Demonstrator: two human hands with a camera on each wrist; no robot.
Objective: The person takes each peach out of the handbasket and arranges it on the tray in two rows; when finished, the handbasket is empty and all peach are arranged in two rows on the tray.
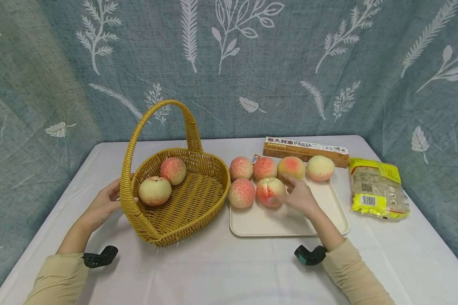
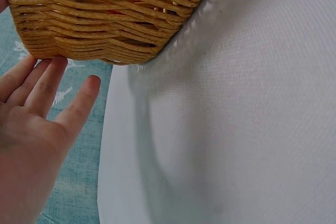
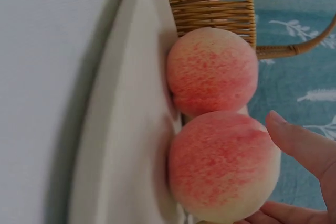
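Observation:
At the left side of the yellow wicker basket (image 1: 210, 216), my left hand (image 1: 101, 205) touches the outer wall. In the left wrist view, the hand's straight fingertips (image 2: 59, 62) meet the wicker, while one finger stands apart. Inside the basket lie a pale peach (image 1: 154, 191) and a red-speckled peach (image 1: 173, 170). My right hand (image 1: 299, 197) is at a red-and-cream peach (image 1: 270, 191) in the front row on the tray (image 1: 282, 224). In the right wrist view, the thumb (image 3: 294, 140) is extended by the peach's edge; other fingers are partly hidden behind the fruit.
Several more peaches share the tray, including a red one (image 1: 241, 193) at its left edge and a pale one (image 1: 320, 168) at the back right. Behind them lies a pasta box (image 1: 307, 151). A yellow-and-clear food packet (image 1: 378, 188) rests right of the tray.

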